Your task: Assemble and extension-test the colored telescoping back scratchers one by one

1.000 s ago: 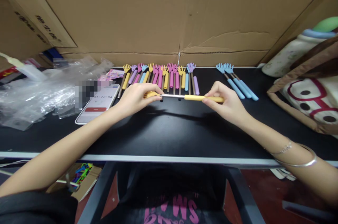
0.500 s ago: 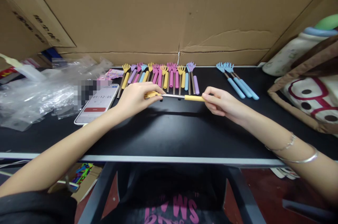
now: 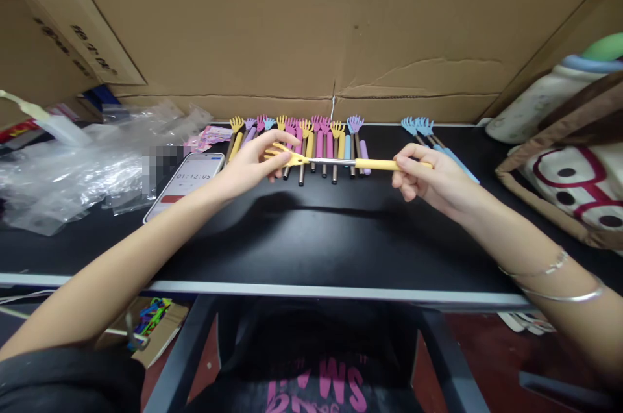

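Your left hand (image 3: pixel 253 165) pinches the claw of the yellow scratcher (image 3: pixel 341 162), your right hand (image 3: pixel 431 180) grips its handle; it looks light, stiff, slick along the shaft.

Scratcher row (image 3: pixel 311 140) is laid along table (image 3: pixel 311 237) back edge, cardboard (image 3: pixel 311 23) behind. Phone (image 3: pixel 187 182) is set left of row, plastic bags (image 3: pixel 73 166) further left; smaller scratcher group (image 3: pixel 422 128) and tote bag (image 3: pixel 569 179) right. A single scratcher (image 3: pixel 341 163) is held before row.

The yellow back scratcher (image 3: pixel 350 163) has a matt plastic claw and grip joined by a shiny metal rod; the table (image 3: pixel 311 237) is smooth matt black, the far cardboard wall (image 3: pixel 311 23) dull and creased, the left plastic bags (image 3: pixel 73 166) glossy
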`<state>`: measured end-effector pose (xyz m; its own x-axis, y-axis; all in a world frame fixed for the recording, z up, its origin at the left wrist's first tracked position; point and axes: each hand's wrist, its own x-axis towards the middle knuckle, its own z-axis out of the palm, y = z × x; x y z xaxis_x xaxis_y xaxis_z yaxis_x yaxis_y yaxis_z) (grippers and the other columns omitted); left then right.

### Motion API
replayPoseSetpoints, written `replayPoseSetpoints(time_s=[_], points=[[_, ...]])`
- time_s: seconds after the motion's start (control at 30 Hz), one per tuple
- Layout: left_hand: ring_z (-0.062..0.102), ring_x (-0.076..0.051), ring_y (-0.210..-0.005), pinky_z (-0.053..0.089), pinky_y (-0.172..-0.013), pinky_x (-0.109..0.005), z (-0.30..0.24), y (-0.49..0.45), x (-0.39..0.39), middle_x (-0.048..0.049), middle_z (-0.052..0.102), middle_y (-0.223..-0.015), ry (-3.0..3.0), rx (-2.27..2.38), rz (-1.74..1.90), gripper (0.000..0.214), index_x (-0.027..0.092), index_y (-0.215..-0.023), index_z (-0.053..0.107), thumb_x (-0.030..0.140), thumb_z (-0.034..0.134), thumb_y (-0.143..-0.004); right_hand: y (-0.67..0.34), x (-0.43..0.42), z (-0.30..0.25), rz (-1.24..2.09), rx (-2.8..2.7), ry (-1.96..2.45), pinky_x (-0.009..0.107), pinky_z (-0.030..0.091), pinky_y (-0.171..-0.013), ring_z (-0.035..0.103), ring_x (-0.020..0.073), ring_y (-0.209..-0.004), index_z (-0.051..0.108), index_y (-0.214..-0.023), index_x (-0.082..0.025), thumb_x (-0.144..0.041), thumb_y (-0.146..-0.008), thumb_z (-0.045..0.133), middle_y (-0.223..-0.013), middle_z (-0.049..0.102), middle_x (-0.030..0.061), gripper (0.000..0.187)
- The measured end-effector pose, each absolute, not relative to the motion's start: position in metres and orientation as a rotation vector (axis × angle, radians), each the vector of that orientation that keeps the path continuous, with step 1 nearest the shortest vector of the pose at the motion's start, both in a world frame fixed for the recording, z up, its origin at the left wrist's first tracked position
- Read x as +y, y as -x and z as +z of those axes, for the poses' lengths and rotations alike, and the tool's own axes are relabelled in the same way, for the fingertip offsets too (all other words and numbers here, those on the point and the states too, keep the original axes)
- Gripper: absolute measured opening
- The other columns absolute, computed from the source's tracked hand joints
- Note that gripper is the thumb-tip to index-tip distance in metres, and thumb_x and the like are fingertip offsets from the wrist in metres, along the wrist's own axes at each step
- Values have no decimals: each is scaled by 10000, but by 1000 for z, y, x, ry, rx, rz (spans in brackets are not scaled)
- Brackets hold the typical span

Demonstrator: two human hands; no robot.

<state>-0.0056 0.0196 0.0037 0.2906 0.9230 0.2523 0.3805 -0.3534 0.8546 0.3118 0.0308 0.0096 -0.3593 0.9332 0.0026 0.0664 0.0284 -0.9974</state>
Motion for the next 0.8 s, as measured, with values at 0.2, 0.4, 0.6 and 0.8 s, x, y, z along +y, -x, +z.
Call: replayPoseSetpoints(time_s=[0.2, 0.4, 0.6, 0.8], points=[[534, -84, -537, 464, -560, -223, -1, 5, 20, -36, 707, -861, -1828, 1069, 894, 292, 172, -1089, 542, 421, 558, -936, -311, 33, 6, 1446, -1524, 1067, 212, 419, -424, 551, 88, -410, 470, -790, -210, -531, -629, 872, -576, 662, -22, 540], [552, -100, -548, 466, -570, -233, -3, 7, 18, -21, 679, -736, -1942, 1092, 854, 257, 165, -1002, 554, 416, 547, -951, -312, 35, 0, 1473, -1580, 1084, 221, 390, -419, 511, 81, -397, 456, -798, -213, -548, -668, 838, -555, 628, -37, 524], [563, -110, -547, 462, -571, -244, -5, 8, 20, -27, 688, -740, -1945, 1123, 863, 269, 173, -991, 557, 435, 571, -932, -312, 35, -3, 1458, -1610, 1079, 210, 345, -423, 484, 67, -410, 490, -818, -203, -576, -659, 836, -554, 611, -43, 533], [568, -111, -559, 457, -570, -239, -6, 8, 20, -28, 690, -739, -1936, 1117, 850, 279, 168, -986, 555, 441, 570, -932, -312, 35, -3, 1437, -1634, 1090, 215, 339, -435, 475, 72, -423, 485, -820, -207, -557, -705, 810, -543, 577, -51, 492]])
